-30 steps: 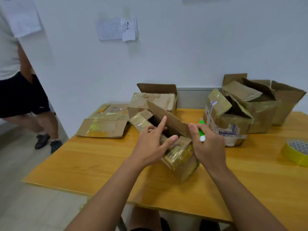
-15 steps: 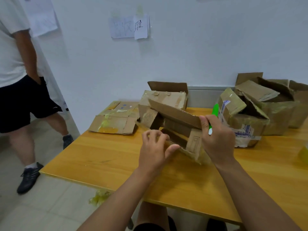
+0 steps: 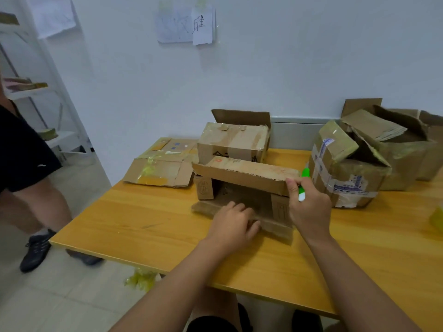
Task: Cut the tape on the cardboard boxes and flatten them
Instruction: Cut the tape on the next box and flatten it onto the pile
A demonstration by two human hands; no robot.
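My left hand (image 3: 233, 222) lies palm down on the lower flap of the open box (image 3: 242, 188), fingers curled over the flap's near edge and pressing it to the table (image 3: 143, 226). My right hand (image 3: 309, 207) grips a green cutter (image 3: 303, 185) in a closed fist; the cutter's green end stands up above my knuckles, and my fingertips (image 3: 291, 182) touch the right end of the box's upper flap. That flap stands raised above my left fingers, with the box's inside open between the two flaps. Just beyond the raised flap stands a taped box (image 3: 233, 142), its rear flap upright. Left of my left hand, and further back, a flattened box (image 3: 160, 167) lies at the table's corner, yellow tape on it. Right of my right hand, just beside the cutter, a torn box (image 3: 345, 168) leans with a printed label strip across it. Beyond it, more open boxes (image 3: 395, 140) stand against the wall (image 3: 287, 68). Far left of my hands, a person's legs (image 3: 31, 178) stand on the floor beside the table.
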